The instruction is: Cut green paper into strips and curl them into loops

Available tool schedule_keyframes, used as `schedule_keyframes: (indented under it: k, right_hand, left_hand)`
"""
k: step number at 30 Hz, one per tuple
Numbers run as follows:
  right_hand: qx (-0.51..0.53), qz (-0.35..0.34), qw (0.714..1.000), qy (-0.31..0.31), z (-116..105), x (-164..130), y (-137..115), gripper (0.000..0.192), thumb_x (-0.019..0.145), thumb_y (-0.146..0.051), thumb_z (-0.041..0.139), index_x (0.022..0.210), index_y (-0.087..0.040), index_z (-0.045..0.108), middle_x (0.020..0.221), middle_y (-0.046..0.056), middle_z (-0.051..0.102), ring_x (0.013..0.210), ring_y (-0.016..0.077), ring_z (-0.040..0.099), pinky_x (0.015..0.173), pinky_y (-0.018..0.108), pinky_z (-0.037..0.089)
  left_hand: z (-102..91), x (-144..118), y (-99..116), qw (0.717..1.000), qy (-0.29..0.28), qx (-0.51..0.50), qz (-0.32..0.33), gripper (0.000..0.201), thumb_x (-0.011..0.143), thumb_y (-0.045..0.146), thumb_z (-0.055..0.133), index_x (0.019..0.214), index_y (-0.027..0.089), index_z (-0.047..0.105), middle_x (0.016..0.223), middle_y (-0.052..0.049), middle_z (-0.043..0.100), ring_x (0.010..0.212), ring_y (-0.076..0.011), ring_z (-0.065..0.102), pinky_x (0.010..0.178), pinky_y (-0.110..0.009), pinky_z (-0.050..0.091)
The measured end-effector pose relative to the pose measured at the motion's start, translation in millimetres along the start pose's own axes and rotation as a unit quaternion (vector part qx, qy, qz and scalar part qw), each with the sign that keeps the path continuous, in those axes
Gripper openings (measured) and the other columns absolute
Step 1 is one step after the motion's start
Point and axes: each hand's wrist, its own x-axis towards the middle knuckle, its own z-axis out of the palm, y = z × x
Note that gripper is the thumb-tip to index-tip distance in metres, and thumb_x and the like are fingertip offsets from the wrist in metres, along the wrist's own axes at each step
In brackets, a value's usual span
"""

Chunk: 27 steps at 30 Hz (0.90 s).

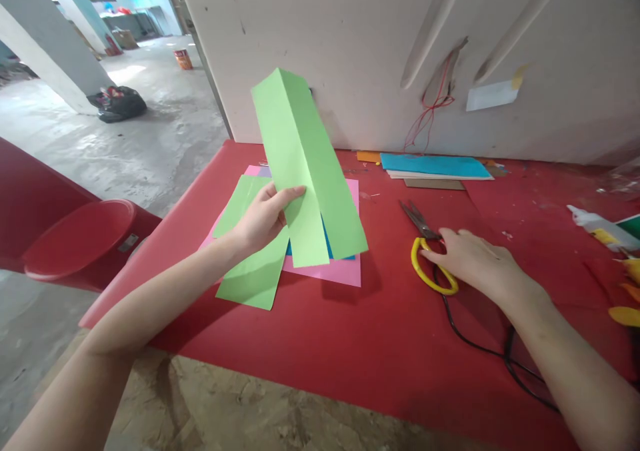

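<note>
Two hands at work: left hand pinches a folded green paper raised at frame centre, while right hand rests loosely on the scissors at lower right of the desk — no grip closed yet; cutting likely follows once they're lifted.

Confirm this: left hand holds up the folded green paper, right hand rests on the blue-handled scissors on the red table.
One detail is wrong: the scissors have yellow handles, not blue, as the head view shows. The left hand does hold up the green paper, and the right hand rests on the scissors on the red table.
</note>
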Motion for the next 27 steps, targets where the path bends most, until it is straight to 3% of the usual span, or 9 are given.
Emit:
schedule_keyframes:
  k: [2,4,5,6,8,12,17,22,27]
  right_hand:
    - [0.023,0.009,0.999,0.030,-8.9,-4.7,-10.2,0.040,0.077,-0.045,0.048,0.102,-0.014,0.055,0.110,0.028,0.053,0.100,0.0472,0.052,0.068,0.058,0.042]
    - [0.120,-0.039,0.991,0.034,-14.3,-12.6,-27.1,0.043,0.084,-0.047,0.037,0.110,-0.017,0.054,0.118,0.020,0.054,0.104,0.0348,0.054,0.078,0.049,0.045]
    - [0.291,-0.101,0.951,-0.015,-15.0,-18.1,-37.1,0.045,0.083,-0.048,0.041,0.108,-0.014,0.057,0.113,0.020,0.058,0.098,0.0322,0.057,0.079,0.047,0.045]
    - [0.351,-0.142,0.922,-0.077,-14.4,-24.7,-47.5,0.050,0.084,-0.055,0.036,0.105,-0.017,0.061,0.105,0.015,0.063,0.089,0.0271,0.061,0.074,0.042,0.049]
    - [0.398,-0.175,0.891,-0.134,-11.4,-40.2,-66.9,0.056,0.084,-0.061,0.031,0.096,-0.020,0.067,0.085,0.009,0.069,0.070,0.0210,0.064,0.061,0.035,0.051]
    - [0.530,-0.159,0.816,-0.167,-10.3,-68.4,-89.6,0.029,0.074,-0.049,0.061,0.084,-0.023,0.070,0.076,0.004,0.070,0.072,0.0197,0.066,0.064,0.031,0.053]
    - [0.456,-0.146,0.878,-0.017,-14.0,-79.8,-91.7,0.031,0.077,-0.043,0.058,0.057,-0.020,0.060,0.050,0.000,0.057,0.049,0.0145,0.052,0.042,0.026,0.038]
    - [0.338,-0.199,0.910,0.138,-7.8,-83.9,-95.7,0.048,0.076,-0.036,0.058,0.043,-0.022,0.025,0.040,-0.005,0.025,0.041,0.0082,0.023,0.041,0.027,0.022]
    - [0.430,-0.154,0.889,-0.037,-16.5,-83.2,-95.2,0.040,0.078,-0.044,0.054,0.049,-0.022,0.036,0.045,-0.003,0.033,0.042,0.0098,0.029,0.040,0.027,0.023]
  left_hand:
    - [4.2,-4.5,-2.8,0.999,-0.026,0.016,-0.033,0.028,0.076,0.029,0.061,0.100,0.016,0.064,0.096,-0.006,0.071,0.086,-0.0213,0.068,0.075,-0.033,0.057]
    - [8.0,-10.5,-5.5,0.995,-0.063,0.030,-0.064,0.030,0.075,0.032,0.063,0.101,0.016,0.064,0.097,-0.007,0.071,0.085,-0.0217,0.068,0.074,-0.033,0.056]
    - [9.9,-13.9,-6.9,0.993,-0.084,0.036,-0.074,0.032,0.076,0.033,0.064,0.102,0.016,0.064,0.098,-0.007,0.071,0.086,-0.0218,0.068,0.074,-0.033,0.056]
    - [11.7,-17.3,-8.2,0.990,-0.106,0.042,-0.082,0.032,0.076,0.035,0.064,0.102,0.016,0.064,0.098,-0.007,0.071,0.087,-0.0219,0.068,0.076,-0.033,0.056]
    - [15.5,-23.7,-10.0,0.984,-0.146,0.053,-0.092,0.032,0.077,0.036,0.064,0.101,0.015,0.065,0.099,-0.008,0.071,0.089,-0.0215,0.067,0.079,-0.033,0.055]
    - [24.4,-31.7,-8.5,0.975,-0.174,0.072,-0.119,0.031,0.072,0.030,0.070,0.098,0.014,0.065,0.099,-0.008,0.071,0.091,-0.0196,0.067,0.081,-0.031,0.054]
    - [30.4,-32.6,-4.4,0.957,-0.157,0.185,-0.158,0.018,0.070,0.026,0.069,0.082,0.012,0.069,0.088,-0.007,0.072,0.078,-0.0163,0.066,0.072,-0.027,0.052]
    - [31.4,-35.4,-7.7,0.935,-0.128,0.305,-0.127,0.023,0.074,0.031,0.064,0.061,0.012,0.063,0.061,0.000,0.064,0.053,-0.0091,0.054,0.049,-0.022,0.041]
    - [34.3,-40.1,-6.5,0.947,-0.174,0.243,-0.114,0.014,0.075,0.028,0.063,0.072,0.014,0.066,0.071,-0.001,0.067,0.061,-0.0104,0.058,0.058,-0.022,0.047]
